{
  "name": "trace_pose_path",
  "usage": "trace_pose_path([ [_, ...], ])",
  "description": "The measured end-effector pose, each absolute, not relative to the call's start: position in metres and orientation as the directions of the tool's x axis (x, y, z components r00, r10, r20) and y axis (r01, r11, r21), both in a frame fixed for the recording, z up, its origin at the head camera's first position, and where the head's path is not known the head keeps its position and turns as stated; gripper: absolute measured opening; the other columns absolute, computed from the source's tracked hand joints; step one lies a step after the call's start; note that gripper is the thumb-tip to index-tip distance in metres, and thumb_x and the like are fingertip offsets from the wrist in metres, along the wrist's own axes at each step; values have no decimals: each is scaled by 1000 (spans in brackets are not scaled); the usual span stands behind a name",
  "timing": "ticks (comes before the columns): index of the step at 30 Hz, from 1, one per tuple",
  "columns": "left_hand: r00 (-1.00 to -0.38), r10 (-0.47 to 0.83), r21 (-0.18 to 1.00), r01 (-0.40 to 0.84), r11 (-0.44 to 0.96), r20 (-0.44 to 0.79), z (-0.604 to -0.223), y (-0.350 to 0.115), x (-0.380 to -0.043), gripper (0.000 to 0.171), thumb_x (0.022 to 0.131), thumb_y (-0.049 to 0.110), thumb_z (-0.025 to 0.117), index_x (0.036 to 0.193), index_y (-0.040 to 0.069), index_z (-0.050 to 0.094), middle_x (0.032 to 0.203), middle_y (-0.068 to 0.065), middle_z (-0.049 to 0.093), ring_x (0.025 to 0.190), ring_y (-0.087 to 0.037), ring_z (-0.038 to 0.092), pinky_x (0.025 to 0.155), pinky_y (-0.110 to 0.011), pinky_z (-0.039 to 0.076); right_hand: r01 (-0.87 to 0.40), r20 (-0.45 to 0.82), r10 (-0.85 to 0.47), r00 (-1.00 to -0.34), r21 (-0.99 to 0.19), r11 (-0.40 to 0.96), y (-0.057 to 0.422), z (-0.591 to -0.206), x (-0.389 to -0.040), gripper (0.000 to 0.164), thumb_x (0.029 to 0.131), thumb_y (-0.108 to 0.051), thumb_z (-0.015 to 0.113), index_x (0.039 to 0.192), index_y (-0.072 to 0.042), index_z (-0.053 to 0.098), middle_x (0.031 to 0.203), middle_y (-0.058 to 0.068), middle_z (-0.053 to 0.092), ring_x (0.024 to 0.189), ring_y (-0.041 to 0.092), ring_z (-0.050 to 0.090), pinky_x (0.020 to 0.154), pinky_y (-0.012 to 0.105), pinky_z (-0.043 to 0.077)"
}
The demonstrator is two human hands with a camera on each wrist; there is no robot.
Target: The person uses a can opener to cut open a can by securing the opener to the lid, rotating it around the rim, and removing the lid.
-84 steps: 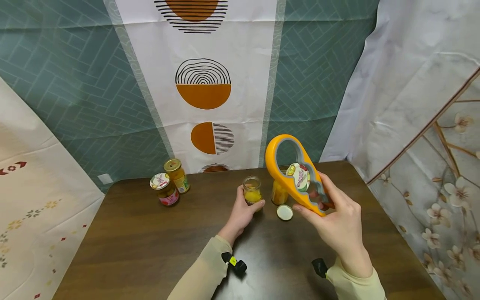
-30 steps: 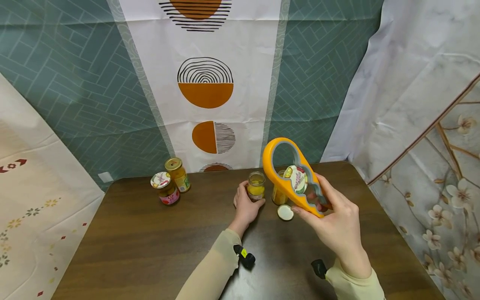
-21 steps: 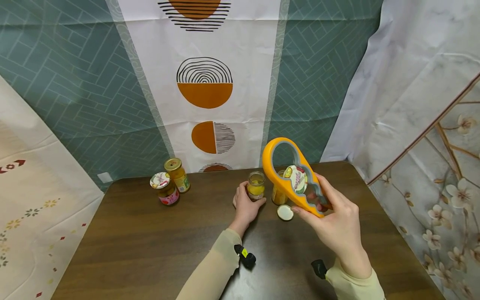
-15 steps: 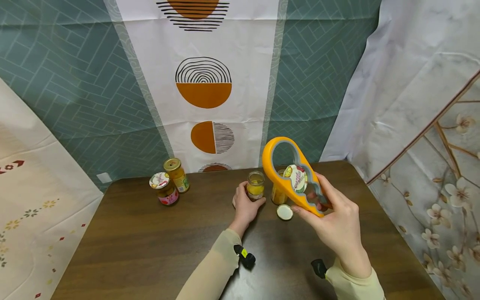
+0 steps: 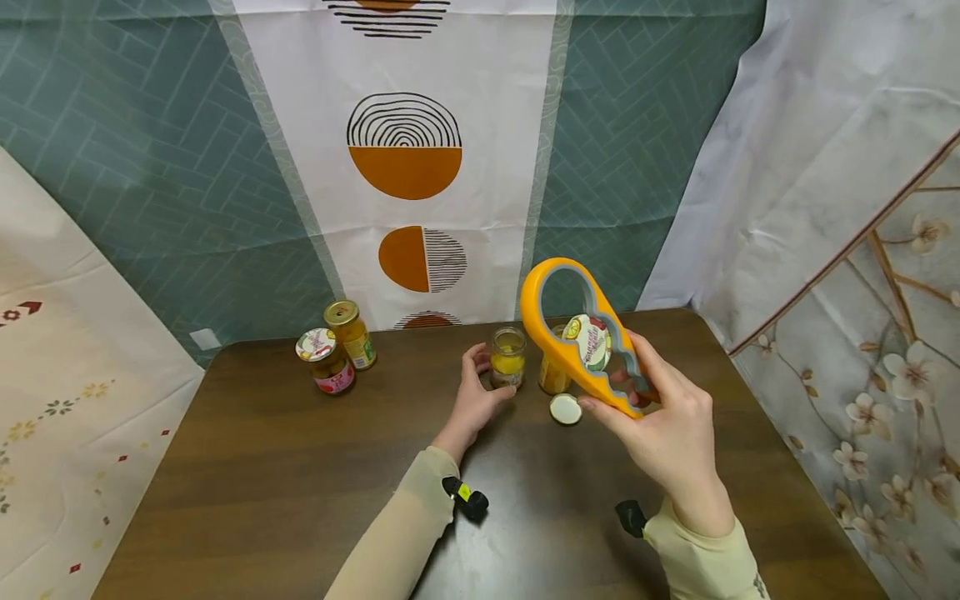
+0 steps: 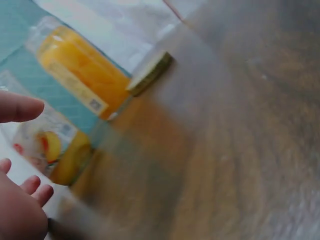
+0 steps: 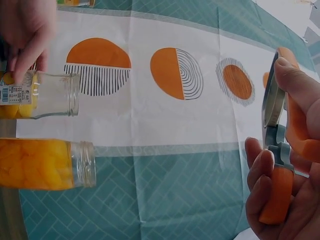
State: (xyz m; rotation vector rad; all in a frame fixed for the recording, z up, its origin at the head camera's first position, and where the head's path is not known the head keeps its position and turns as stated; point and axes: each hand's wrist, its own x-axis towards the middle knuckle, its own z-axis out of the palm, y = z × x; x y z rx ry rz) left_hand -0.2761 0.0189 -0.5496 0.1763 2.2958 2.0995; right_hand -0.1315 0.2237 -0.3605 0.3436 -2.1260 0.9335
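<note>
My left hand (image 5: 472, 402) stands beside an open glass jar (image 5: 507, 364) of yellow fruit, thumb and fingers spread apart around its near side. The left wrist view shows a gap between those loose fingers and the jar (image 6: 50, 145). My right hand (image 5: 678, 437) grips an orange and grey jar opener (image 5: 531, 304) raised over the table. A printed lid (image 5: 591, 342) sits in the opener's toothed opening. Behind the opener stands a second open jar (image 7: 40, 164), full of orange fruit pieces and partly hidden in the head view. Another lid (image 5: 566, 409) lies white side up before it.
At the back left of the dark wooden table (image 5: 285, 475) stand two closed jars: one with a printed lid (image 5: 316, 344) and pink label, the other with a gold lid (image 5: 341, 313). A patterned curtain (image 5: 495, 192) hangs just behind the table's back edge.
My left hand moved the open jar right, to beside the second jar, then loosened its fingers and drew back slightly left. The right hand keeps the opener almost still. The head view tilted down slightly.
</note>
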Motion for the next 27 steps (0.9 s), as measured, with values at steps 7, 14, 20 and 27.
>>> trace_pose_path([
  [7,-983,135,985,104,-136,123,-526,-5,-266,80,86,-2,69,149,12,21,146,-24,29,134,-43,29,114,-60,19,-511,742,54,-668,-510,692,220,-355,-130,81,53,-9,96,127,-7,64,77,3,63,61,11,48,56,14,41],
  [14,-957,175,951,185,-248,231,-490,-25,-234,71,93,-3,61,149,10,20,146,-22,33,131,-40,35,111,-59,28,-504,711,-1,-703,-497,707,228,-380,-141,81,57,-26,97,131,-20,63,80,-6,62,63,8,47,55,16,40],
  [20,-935,270,926,126,-355,230,-474,-30,-214,51,101,11,55,145,8,30,137,-22,46,122,-41,47,104,-54,40,-493,659,-114,-744,-426,759,231,-395,-145,84,61,-48,91,136,-31,58,84,-13,63,63,2,51,55,19,46],
  [27,-895,395,891,5,-453,206,-448,-30,-190,42,107,21,43,144,1,36,129,-20,54,115,-32,54,99,-39,47,-550,632,-262,-729,-314,774,223,-401,-144,87,61,-60,86,137,-27,58,82,-14,59,60,0,48,51,26,47],
])
